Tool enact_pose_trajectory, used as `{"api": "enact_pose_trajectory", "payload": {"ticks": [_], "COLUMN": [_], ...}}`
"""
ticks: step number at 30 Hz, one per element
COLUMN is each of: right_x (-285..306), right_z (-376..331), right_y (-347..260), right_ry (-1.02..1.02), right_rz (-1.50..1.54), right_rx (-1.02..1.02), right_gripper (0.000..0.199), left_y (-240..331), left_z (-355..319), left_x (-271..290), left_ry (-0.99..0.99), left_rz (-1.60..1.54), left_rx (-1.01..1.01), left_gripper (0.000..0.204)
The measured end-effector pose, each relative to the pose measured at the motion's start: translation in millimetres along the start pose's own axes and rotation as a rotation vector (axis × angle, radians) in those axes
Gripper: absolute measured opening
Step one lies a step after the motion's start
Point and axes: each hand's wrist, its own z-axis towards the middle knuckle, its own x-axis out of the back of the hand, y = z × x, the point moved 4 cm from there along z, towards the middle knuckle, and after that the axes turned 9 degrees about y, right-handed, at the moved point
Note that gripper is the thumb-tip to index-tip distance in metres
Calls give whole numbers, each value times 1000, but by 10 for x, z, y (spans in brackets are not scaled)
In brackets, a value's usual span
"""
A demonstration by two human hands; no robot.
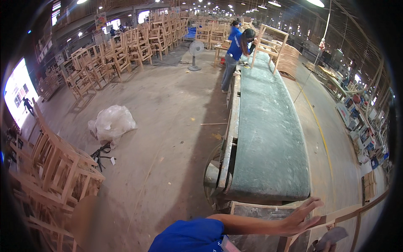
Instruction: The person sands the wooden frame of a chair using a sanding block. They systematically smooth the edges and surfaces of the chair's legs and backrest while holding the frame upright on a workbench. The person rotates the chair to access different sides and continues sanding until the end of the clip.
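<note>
My left hand (303, 215) lies flat with its fingers spread on a curved pale wooden frame piece (357, 212) at the lower right. My arm reaches to it from a blue sleeve at the bottom edge. Just below, at the picture's rim, my right hand (324, 248) is barely visible and seems to grip a grey pad (332, 236) against the same wood. A worn wooden board (260, 208) sits under my forearm, at the near end of a long green conveyor belt (268, 138).
Two people in blue (237, 48) work at the belt's far end beside a chair frame (273, 42). Stacked wooden chairs (54, 168) fill the left side and the back. A plastic bag (111, 122) and a pedestal fan (195, 50) stand on the concrete floor.
</note>
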Motion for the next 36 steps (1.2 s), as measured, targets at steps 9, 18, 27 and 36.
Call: {"api": "enact_pose_trajectory", "payload": {"ticks": [9,18,27,36], "right_x": [-412,-642,-954,-672], "right_z": [662,578,537,760], "right_y": [502,53,-205,536], "right_ry": [-427,-320,-189,-296], "right_rz": [486,681,725,874], "right_rx": [-495,-670,-813,-737], "right_gripper": [35,34,15,26], "left_y": [-490,-596,-691,-601], "left_z": [-280,-302,-293,-330], "left_x": [-547,-451,-294,-467], "left_ry": [-319,-171,-131,-150], "left_rz": [-298,-229,-120,-144], "left_rx": [277,173,177,163], "left_gripper": [50,47,44,42]}}
